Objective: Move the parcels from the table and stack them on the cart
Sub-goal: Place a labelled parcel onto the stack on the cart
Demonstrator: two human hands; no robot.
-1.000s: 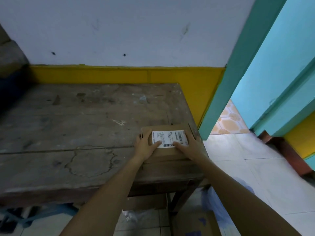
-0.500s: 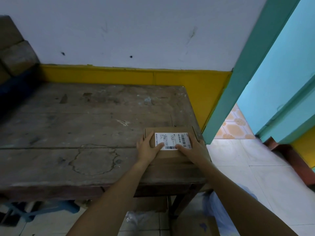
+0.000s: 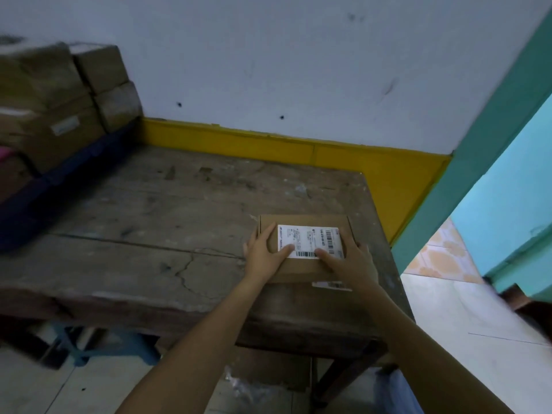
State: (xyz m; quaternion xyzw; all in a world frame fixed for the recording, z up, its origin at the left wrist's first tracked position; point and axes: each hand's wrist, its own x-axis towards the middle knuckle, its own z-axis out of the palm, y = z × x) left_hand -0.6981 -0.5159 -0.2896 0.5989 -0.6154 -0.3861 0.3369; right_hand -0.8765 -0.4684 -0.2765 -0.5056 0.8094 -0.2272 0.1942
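Note:
A flat brown cardboard parcel (image 3: 310,222) with a white shipping label lies near the right end of the worn wooden table (image 3: 167,210). My left hand (image 3: 265,255) grips its left side, thumb on top of the box. My right hand (image 3: 349,261) grips the right side, thumb lying over the label's lower edge. A second label strip shows on the parcel's front face. At the far left, several stacked cardboard parcels (image 3: 59,97) sit on a dark blue cart deck (image 3: 59,186) that meets the table's left end.
A white and yellow wall runs behind the table. A teal door frame (image 3: 466,174) stands right of it, with tiled floor (image 3: 466,309) beyond. Under the table are a blue stool (image 3: 98,345), cardboard and plastic wrap.
The view has swung left, bringing the stacked parcels on the cart into sight. Both hands keep their hold on the parcel; its front label strip now shows.

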